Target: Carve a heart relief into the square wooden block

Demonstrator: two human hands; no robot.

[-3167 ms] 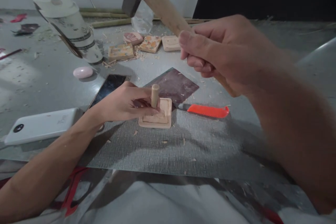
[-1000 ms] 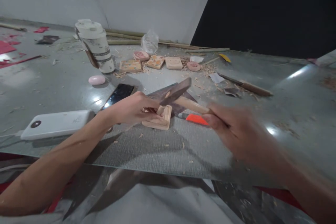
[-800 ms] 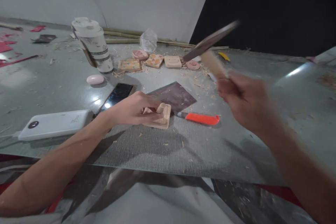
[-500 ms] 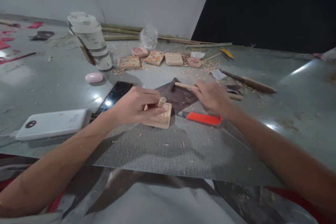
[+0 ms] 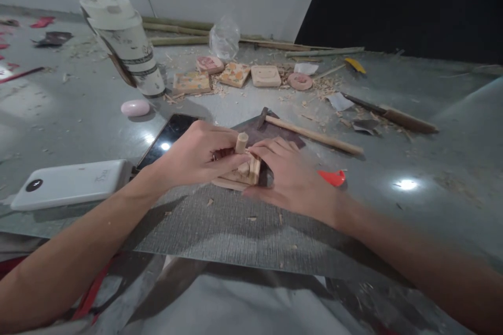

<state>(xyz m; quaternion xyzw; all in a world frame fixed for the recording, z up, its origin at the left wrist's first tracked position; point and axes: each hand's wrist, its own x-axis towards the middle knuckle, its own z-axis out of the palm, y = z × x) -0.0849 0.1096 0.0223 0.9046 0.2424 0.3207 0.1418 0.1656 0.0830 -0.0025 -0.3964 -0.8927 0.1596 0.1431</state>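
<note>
A small square wooden block (image 5: 231, 183) with a raised edge lies on the glass table in front of me. A short round wooden peg (image 5: 242, 142) stands up from it. My left hand (image 5: 200, 154) is closed around the peg, its thumb across the front over the block. My right hand (image 5: 286, 175) grips the block's right side, thumb near the front edge and fingers behind. A hammer (image 5: 314, 135) with a pale wooden handle lies just beyond my right hand, head on a dark sheet (image 5: 288, 138). The orange-red handle (image 5: 333, 177) of a tool shows past my right hand, partly hidden.
On the left are a white power bank (image 5: 74, 183), a phone (image 5: 168, 138), a pink oval object (image 5: 135, 108) and a tall tumbler (image 5: 126, 42). Several carved wooden pieces (image 5: 266, 76) lie behind among shavings. A knife (image 5: 393, 112) rests at the right, bamboo sticks (image 5: 181, 29) along the wall.
My right hand has let go of the hammer handle and come left and nearer, onto the block's right side. The left hand stays at the peg. The view has shifted slightly.
</note>
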